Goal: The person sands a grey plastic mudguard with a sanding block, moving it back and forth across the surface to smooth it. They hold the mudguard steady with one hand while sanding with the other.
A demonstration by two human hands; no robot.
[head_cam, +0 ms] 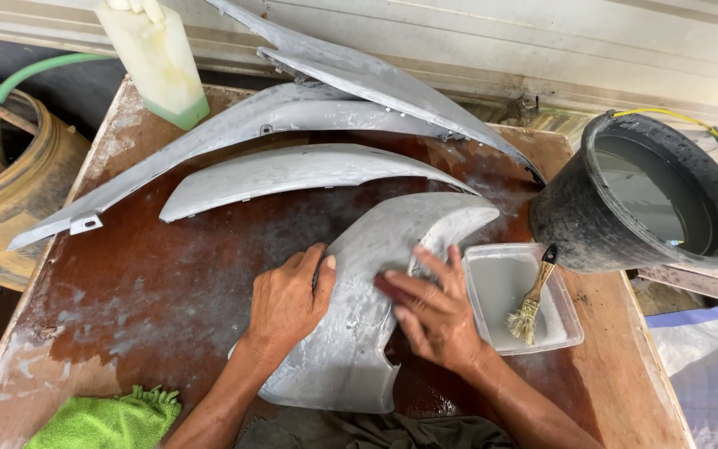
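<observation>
- Head view: a person's two bare hands work on a grey, curved body panel point(359, 333) lying flat at the near middle of a worn brown wooden table point(151, 283).
- The left hand point(287, 301) lies palm-down on the panel's left edge, fingers together and thumb spread, pressing rather than gripping.
- The right hand point(434, 312) rests on the panel's right side, fingers spread flat over a small dark red pad point(389, 288) pinned between fingers and panel; only the pad's edge shows.
- The two hands are near each other but not touching.
- Behind the panel, three more grey curved panels lie across the table: a short crescent piece point(292, 170), a long arching piece point(209, 133) and a pointed piece point(376, 79) partly overlapping at the far edge.
- Just right of the right hand sits a clear plastic tray point(492, 274) of cloudy water with a small brush point(532, 303) leaning in it, bristles down.
- A black bucket point(567, 224) holding water stands at the table's right far corner, touching the tray's far side.
- A pale plastic bottle point(155, 58) with green liquid at its base stands at the far left.
- A green cloth point(105, 420) lies at the near left corner.
- A yellow drum point(18, 199) stands beside the table at left.
</observation>
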